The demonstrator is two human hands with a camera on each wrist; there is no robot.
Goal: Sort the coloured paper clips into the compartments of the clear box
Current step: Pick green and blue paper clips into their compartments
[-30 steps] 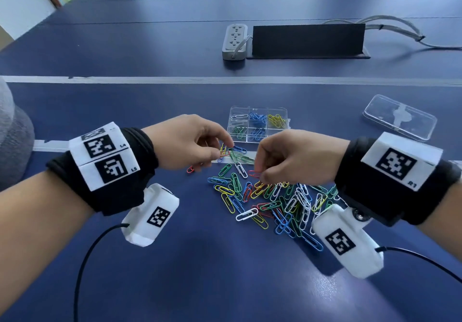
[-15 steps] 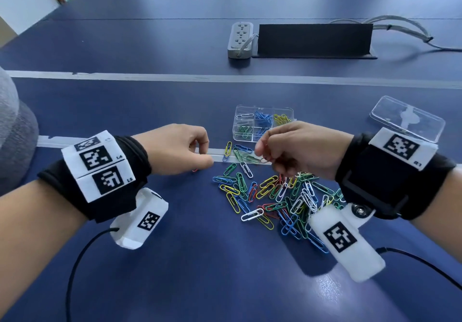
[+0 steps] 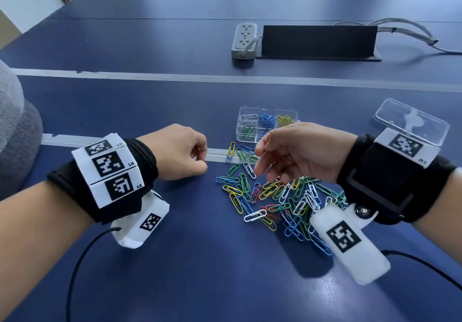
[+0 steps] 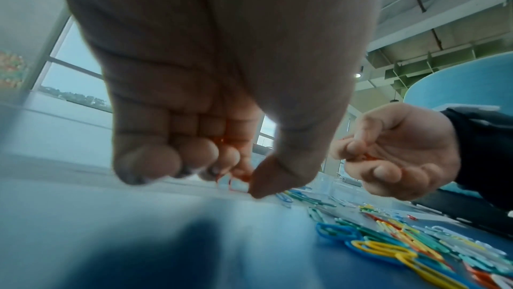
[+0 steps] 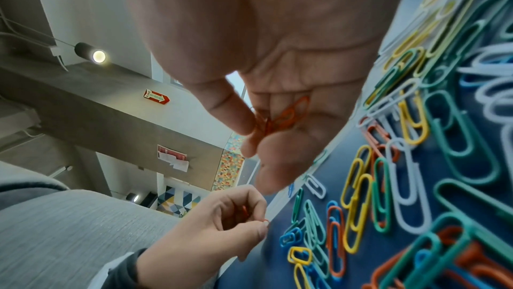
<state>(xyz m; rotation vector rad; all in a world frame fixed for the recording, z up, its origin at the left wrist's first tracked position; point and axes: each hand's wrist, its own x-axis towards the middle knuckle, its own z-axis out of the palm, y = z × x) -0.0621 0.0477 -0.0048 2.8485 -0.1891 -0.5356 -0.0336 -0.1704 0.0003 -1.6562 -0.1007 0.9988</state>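
Observation:
A heap of coloured paper clips (image 3: 275,199) lies on the blue table in front of the clear compartment box (image 3: 267,126), which holds white, blue, yellow and green clips in separate cells. My left hand (image 3: 200,164) is at the table left of the heap, its thumb and fingers pinching a red clip (image 4: 236,180) against the surface. My right hand (image 3: 265,164) hovers over the heap's far edge, just in front of the box, palm turned inward. Several red clips (image 5: 286,116) sit in its curled fingers, held by the thumb.
The box's clear lid (image 3: 412,121) lies at the right behind my right wrist. A grey power strip (image 3: 245,40) and a black panel (image 3: 317,41) with cables stand farther back. A grey tape line (image 3: 75,141) crosses the table under the hands.
My left hand has drawn back to the left, away from the heap, and dropped to the table. My right hand has lifted a little and rolled its palm inward with the red clips in it.

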